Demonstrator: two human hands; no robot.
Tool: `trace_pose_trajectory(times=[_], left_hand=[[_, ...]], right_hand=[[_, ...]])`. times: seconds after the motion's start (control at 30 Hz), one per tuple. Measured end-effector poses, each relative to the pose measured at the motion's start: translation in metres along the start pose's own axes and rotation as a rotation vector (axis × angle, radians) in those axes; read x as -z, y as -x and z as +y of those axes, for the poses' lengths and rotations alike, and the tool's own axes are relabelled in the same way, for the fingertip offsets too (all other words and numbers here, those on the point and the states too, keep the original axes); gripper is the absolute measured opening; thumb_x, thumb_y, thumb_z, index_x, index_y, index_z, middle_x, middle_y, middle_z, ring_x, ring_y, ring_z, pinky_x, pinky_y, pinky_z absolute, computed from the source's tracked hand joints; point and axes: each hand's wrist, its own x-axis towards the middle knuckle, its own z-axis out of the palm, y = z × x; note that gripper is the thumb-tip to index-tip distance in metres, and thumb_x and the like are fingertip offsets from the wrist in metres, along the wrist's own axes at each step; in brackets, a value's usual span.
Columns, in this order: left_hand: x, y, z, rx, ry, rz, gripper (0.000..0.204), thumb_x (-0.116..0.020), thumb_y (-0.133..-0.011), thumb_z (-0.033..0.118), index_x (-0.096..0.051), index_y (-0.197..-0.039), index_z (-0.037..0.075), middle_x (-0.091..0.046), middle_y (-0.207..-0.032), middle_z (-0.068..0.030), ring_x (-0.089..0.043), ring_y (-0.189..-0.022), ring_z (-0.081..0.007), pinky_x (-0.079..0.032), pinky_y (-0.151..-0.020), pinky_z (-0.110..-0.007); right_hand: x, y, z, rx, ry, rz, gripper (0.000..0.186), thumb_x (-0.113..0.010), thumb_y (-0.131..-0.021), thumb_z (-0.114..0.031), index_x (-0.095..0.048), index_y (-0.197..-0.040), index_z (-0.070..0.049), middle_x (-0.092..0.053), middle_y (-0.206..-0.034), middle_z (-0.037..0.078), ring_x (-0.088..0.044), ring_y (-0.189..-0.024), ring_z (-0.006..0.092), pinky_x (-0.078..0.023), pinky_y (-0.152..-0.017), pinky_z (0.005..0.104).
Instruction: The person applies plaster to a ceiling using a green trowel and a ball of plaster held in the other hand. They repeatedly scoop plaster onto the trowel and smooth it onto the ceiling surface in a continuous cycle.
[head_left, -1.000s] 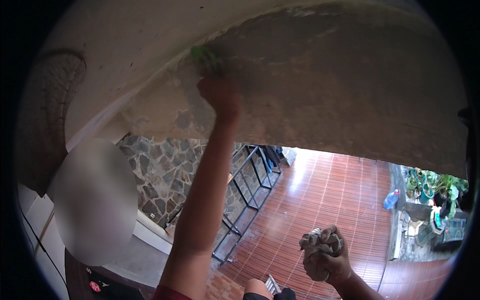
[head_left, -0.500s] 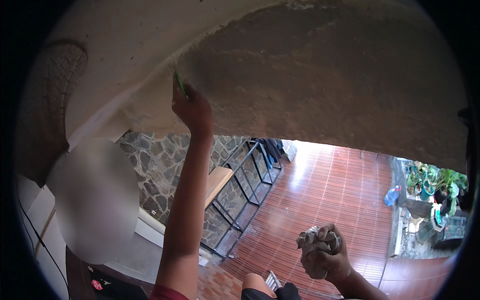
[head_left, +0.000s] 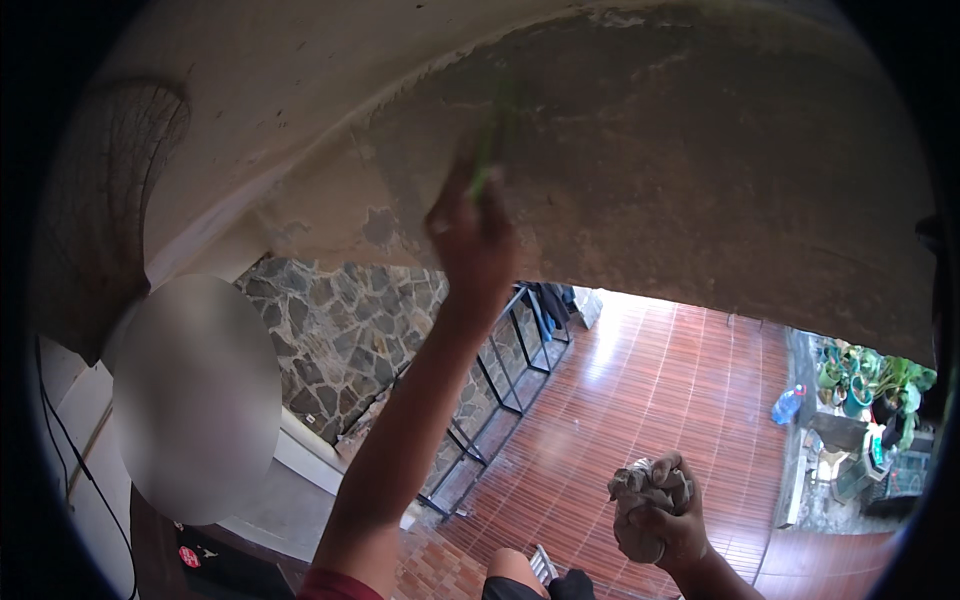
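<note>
My left hand point(head_left: 472, 230) is raised to the overhead concrete surface point(head_left: 700, 180), closed around a thin green scraper point(head_left: 490, 150). Motion smears the scraper and the fingertips, so its exact shape and whether it touches the surface cannot be made out. A damp-looking, darker grey-brown coat covers much of that surface, with a patchy lighter area left of the hand. Lower right, my right hand point(head_left: 665, 525) grips a crumpled greyish-white plastic bag point(head_left: 650, 488), smeared with grey paste, well below the surface.
A black metal frame point(head_left: 505, 375) stands along the stone-clad wall point(head_left: 340, 310). Red striped tiles point(head_left: 640, 400) cover the floor far below. Potted plants point(head_left: 865, 380) and a blue plastic bottle point(head_left: 788, 403) are at the right. Dark cables point(head_left: 85, 470) hang at the left.
My left hand has swept right along the overhead surface with the scraper, away from the pale edge. The right hand with the bag has shifted only slightly right.
</note>
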Motion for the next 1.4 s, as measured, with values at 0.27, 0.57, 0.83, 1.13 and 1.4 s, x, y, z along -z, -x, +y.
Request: trace_pose_trajectory(times=[0.27, 0.57, 0.83, 1.13, 1.4], left_hand=[[0.036, -0.041, -0.127, 0.259, -0.329, 0.267, 0.036, -0.051, -0.094, 0.007, -0.056, -0.127, -0.006, -0.063, -0.118, -0.0258, -0.062, -0.108, -0.0382, -0.049, -0.09, -0.041], [-0.041, -0.069, -0.088, -0.043, -0.408, 0.342, 0.038, -0.051, -0.097, 0.022, -0.058, -0.126, -0.001, -0.063, -0.118, -0.0219, -0.065, -0.105, -0.032, -0.051, -0.086, -0.04], [-0.02, -0.008, -0.003, 0.116, -0.023, -0.088, 0.038, -0.049, -0.096, 0.013, -0.052, -0.132, 0.0, -0.061, -0.122, -0.0242, -0.068, -0.094, -0.0358, -0.056, -0.08, -0.039], [0.047, -0.041, -0.149, 0.209, -0.387, 0.259, 0.038, -0.049, -0.096, 0.012, -0.054, -0.132, 0.002, -0.064, -0.116, -0.0239, -0.065, -0.1, -0.0384, -0.052, -0.086, -0.042], [-0.01, -0.064, -0.161, 0.054, -0.415, 0.281, 0.039, -0.052, -0.096, 0.022, -0.057, -0.128, 0.001, -0.066, -0.111, -0.0217, -0.067, -0.094, -0.0361, -0.052, -0.079, -0.043]], right_hand=[[0.005, 0.0, -0.002, -0.029, 0.002, 0.015, 0.045, -0.064, -0.072, 0.01, -0.044, -0.107, -0.01, -0.059, -0.104, 0.024, -0.066, -0.088, 0.0299, -0.059, -0.064, 0.0351], [0.009, -0.002, -0.002, -0.03, 0.011, 0.057, 0.046, -0.065, -0.071, 0.01, -0.044, -0.106, -0.01, -0.059, -0.104, 0.025, -0.066, -0.085, 0.0291, -0.059, -0.063, 0.0357], [0.003, -0.002, 0.002, -0.087, -0.03, -0.029, 0.045, -0.065, -0.072, 0.009, -0.044, -0.107, -0.01, -0.06, -0.105, 0.025, -0.066, -0.085, 0.0272, -0.058, -0.064, 0.0343], [-0.001, 0.0, 0.004, -0.035, -0.027, 0.021, 0.044, -0.066, -0.073, 0.009, -0.045, -0.106, -0.011, -0.059, -0.103, 0.025, -0.066, -0.08, 0.0274, -0.058, -0.057, 0.0345], [0.011, -0.007, -0.008, 0.008, 0.014, 0.032, 0.044, -0.065, -0.074, 0.008, -0.044, -0.108, -0.011, -0.057, -0.104, 0.025, -0.066, -0.068, 0.0271, -0.058, -0.051, 0.0352]])
